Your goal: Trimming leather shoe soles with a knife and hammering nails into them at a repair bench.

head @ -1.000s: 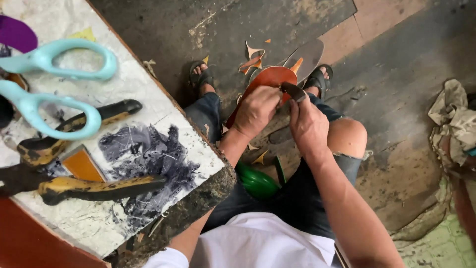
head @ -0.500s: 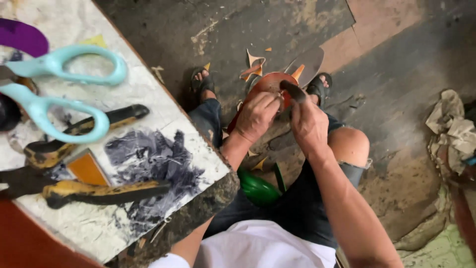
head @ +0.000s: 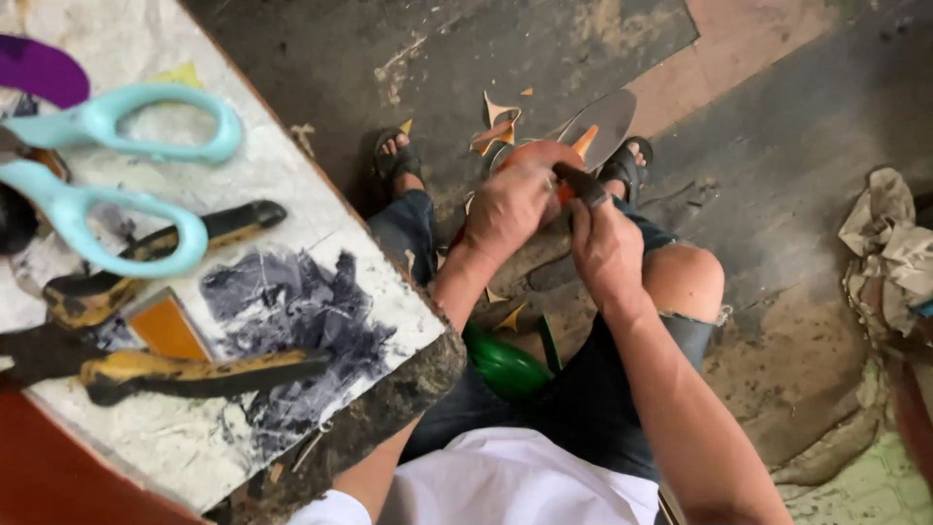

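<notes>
Barely anything had shifted: the left hand [head: 510, 207] kept gripping the orange piece [head: 537, 156] over the knees, steadying it while the right hand [head: 604, 243] pressed a dark tool [head: 580, 182] against it, both hands closed.

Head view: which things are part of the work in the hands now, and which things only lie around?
In use:
left hand
right hand
orange piece
dark tool

Lying about:
light blue scissors
yellow-and-black tools
purple piece
orange offcuts on the floor
green object
crumpled cloth
</notes>
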